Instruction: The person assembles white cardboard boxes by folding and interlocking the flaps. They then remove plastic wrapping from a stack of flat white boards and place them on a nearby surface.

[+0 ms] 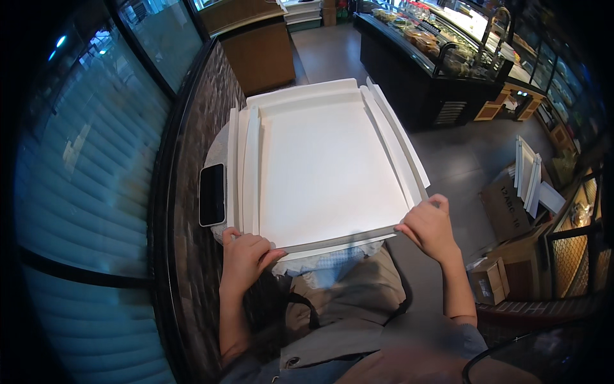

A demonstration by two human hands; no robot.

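Note:
A large white cardboard box blank [332, 160], with its side flaps partly raised, lies in front of me on a small table [219, 148] whose light cover shows at the left. My left hand [245, 259] grips the near left corner, thumb along the front edge and fingers curled over the outside. At the near right corner my right hand [428, 227] pinches the front flap between thumb and bent fingers. The left and right flaps stand up in double layers. The far flap is tilted up.
A dark-screened phone [212, 195] lies left of the box, by the brick wall and window. Ahead right stands a display counter [435, 57] with food. Folded white cardboard pieces [528, 174] stick out of a brown carton [505, 206]; a smaller carton [489, 280] sits nearer.

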